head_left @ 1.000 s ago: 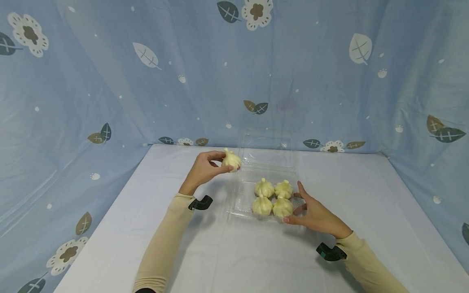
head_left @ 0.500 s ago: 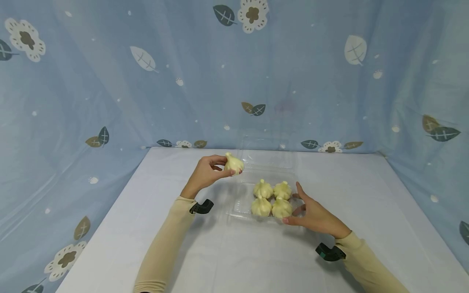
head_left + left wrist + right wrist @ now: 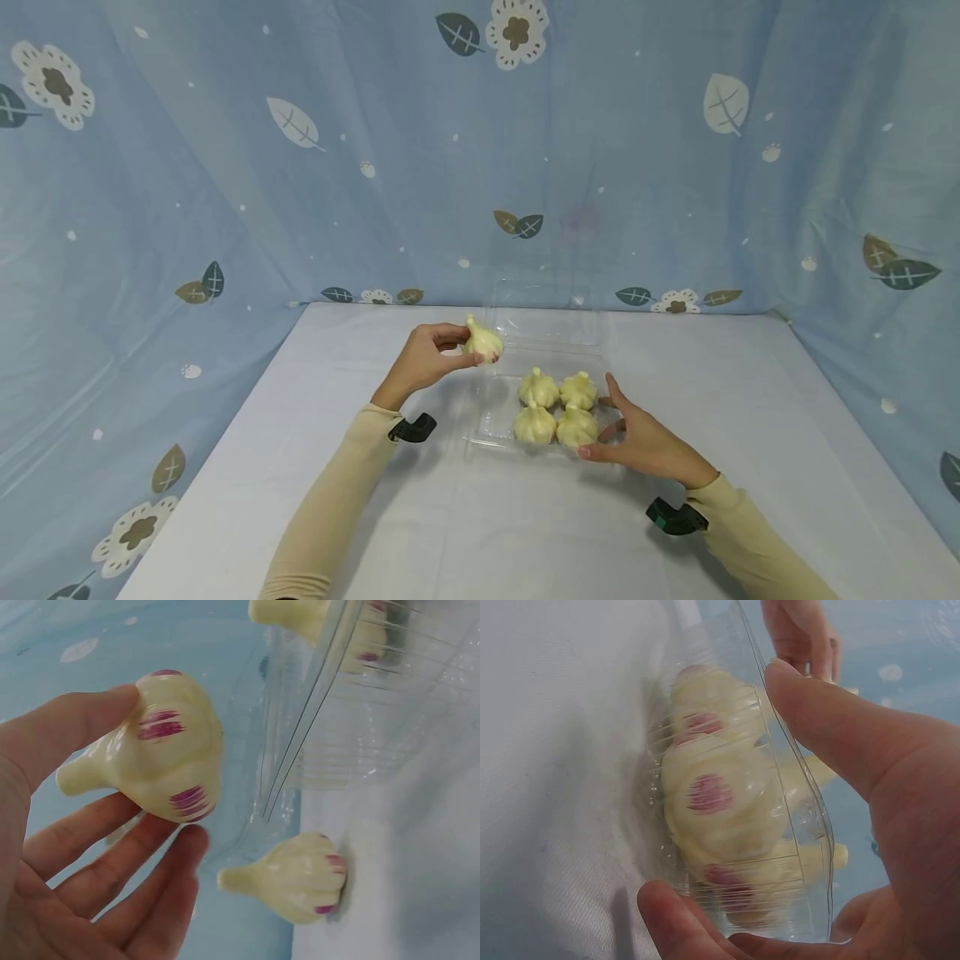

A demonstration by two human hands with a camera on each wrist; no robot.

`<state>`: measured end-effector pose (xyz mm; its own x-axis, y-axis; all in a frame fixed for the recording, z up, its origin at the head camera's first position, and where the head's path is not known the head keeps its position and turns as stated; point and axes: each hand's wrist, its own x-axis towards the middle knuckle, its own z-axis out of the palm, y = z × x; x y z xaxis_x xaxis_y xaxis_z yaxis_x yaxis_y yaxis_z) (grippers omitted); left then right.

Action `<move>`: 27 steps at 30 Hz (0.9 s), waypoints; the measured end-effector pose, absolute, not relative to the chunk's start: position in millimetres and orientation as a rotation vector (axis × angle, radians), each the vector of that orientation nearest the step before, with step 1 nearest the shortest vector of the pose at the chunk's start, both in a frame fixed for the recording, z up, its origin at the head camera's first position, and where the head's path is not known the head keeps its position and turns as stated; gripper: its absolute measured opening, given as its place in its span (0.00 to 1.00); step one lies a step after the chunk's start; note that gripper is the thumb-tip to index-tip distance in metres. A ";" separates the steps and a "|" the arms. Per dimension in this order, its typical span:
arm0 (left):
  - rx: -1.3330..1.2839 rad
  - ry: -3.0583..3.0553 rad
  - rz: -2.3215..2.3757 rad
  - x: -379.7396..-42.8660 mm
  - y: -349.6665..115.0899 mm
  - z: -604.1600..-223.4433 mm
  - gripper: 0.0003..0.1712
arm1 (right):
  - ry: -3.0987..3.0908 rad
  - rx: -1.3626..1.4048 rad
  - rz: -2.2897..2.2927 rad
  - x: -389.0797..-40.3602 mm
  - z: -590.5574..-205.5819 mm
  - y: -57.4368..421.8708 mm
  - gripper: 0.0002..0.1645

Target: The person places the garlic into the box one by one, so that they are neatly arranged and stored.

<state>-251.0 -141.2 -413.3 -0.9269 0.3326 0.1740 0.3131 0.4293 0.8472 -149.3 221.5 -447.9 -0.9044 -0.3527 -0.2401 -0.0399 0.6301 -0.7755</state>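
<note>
Pinching one garlic bulb [image 3: 486, 347] between thumb and fingertips, the left hand [image 3: 423, 358] is part-closed, holding it above the table at the far-left corner of a transparent plastic clamshell base [image 3: 497, 412]. Key relation, head view: from the held bulb, the left part of the base floor lies between 5 and 6 o'clock; four garlic bulbs [image 3: 577, 425], seated in the base, lie nearer 4. Bulb's long axis: stem tilted up toward 11 o'clock. Left hand is the nearer to that left part. Right hand [image 3: 645, 437] spread wide in a C against the base's right side, no bulb in it; firmness of contact cannot be told. Lid [image 3: 543, 325] hinged back, toward 2 o'clock from the held bulb. Left wrist view: another garlic bulb [image 3: 296, 879], apparently outside the base wall, at 5 o'clock from the held one.
</note>
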 end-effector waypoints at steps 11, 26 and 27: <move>0.618 2.756 1.419 -255.5 -135.5 -416.1 0.26 | 2.474 -0.305 -1.177 -150.2 -449.3 222.0 0.80; 0.634 2.754 1.309 -253.9 -123.8 -426.9 0.28 | 2.489 -0.285 -1.156 -150.3 -450.9 221.7 0.80; 0.629 2.752 1.303 -253.8 -123.1 -427.6 0.29 | 2.490 -0.284 -1.157 -150.5 -451.2 221.7 0.80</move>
<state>-253.8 -123.1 -427.6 -0.9177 0.3714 0.1411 0.3445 0.5669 0.7483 -150.5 221.7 -451.2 -0.9076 -0.3350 -0.2529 -0.0228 0.6409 -0.7673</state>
